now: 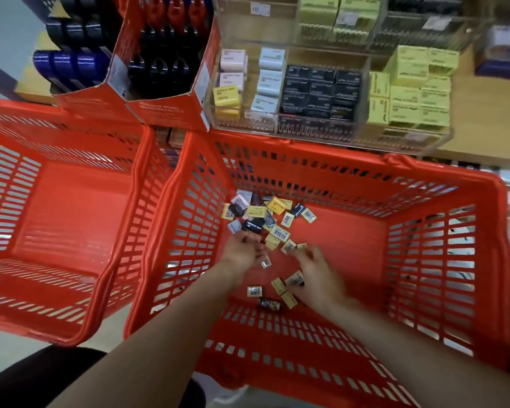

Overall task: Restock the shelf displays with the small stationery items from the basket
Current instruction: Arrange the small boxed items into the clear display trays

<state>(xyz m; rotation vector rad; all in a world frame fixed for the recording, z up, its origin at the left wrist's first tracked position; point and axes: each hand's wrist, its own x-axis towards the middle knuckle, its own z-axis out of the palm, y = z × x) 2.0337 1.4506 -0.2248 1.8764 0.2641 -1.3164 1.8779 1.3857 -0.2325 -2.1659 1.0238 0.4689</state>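
Two bare forearms are extended down into a red plastic basket (pixel 442 254) with slotted walls. The left hand (pixel 242 251) is seen near the middle of the basket floor, fingers curled inward; whether anything is pinched between them cannot be told because of blur. The right hand (pixel 315 275) is lowered just beside it, fingers bent over a few of the small boxes; a grip cannot be confirmed. Small stationery boxes (pixel 265 219), yellow, black and pale, some showing barcode labels, are scattered loose on the basket floor, most heaped beyond the left hand toward the far left corner, a few lying between and below the two hands. A second red basket (pixel 65 219) is noted to the left, touching the first. Beyond both baskets, a clear acrylic shelf display (pixel 277 125) is recorded, its compartments holding stacked yellow, black, pale blue and pink boxes. To its left an orange cardboard display carton (pixel 171 110) holds dark and red items.
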